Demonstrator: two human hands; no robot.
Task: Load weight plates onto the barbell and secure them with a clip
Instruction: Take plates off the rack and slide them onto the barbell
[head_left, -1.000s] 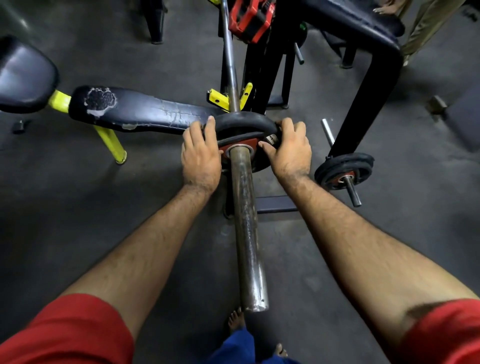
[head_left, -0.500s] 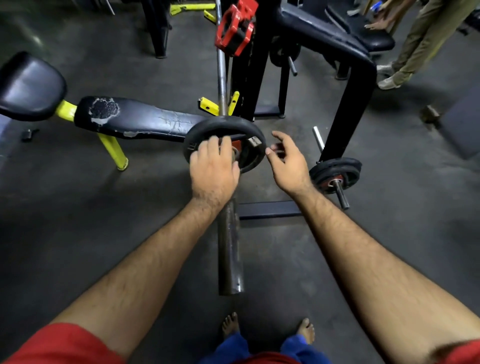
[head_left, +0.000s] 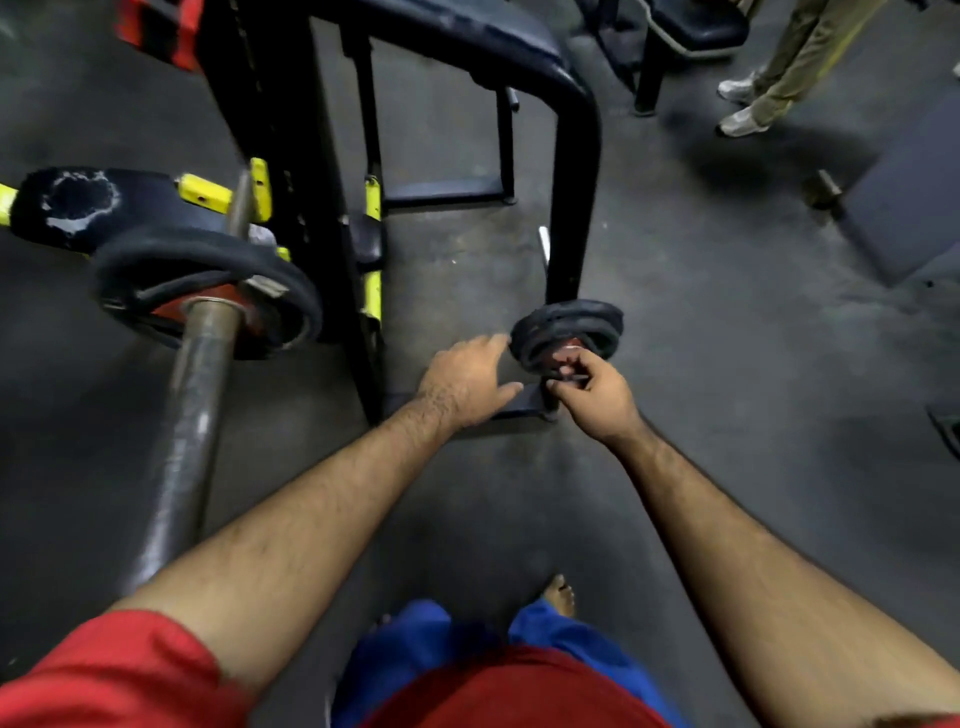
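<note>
— Barbell (head_left: 197, 395), where? 
— Left, one plate (head_left: 208, 280) loaded, no clip visible.
— Hands?
— Right hand (head_left: 597, 395) pinches the peg beside stored plates (head_left: 569, 332), far right; left hand (head_left: 467, 382) open, probably steadying.

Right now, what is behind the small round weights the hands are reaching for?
Behind the small weights stands a black frame leg, with grey floor around it. The right hand covers their red middle, so the peg holding them is hidden.

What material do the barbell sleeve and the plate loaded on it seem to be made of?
Barbell sleeve: bare steel by its look, dull grey with worn, scuffed patches. Loaded plate: matte black rim, probably rubber-coated, with a red centre; the metal under it cannot be seen.
</note>
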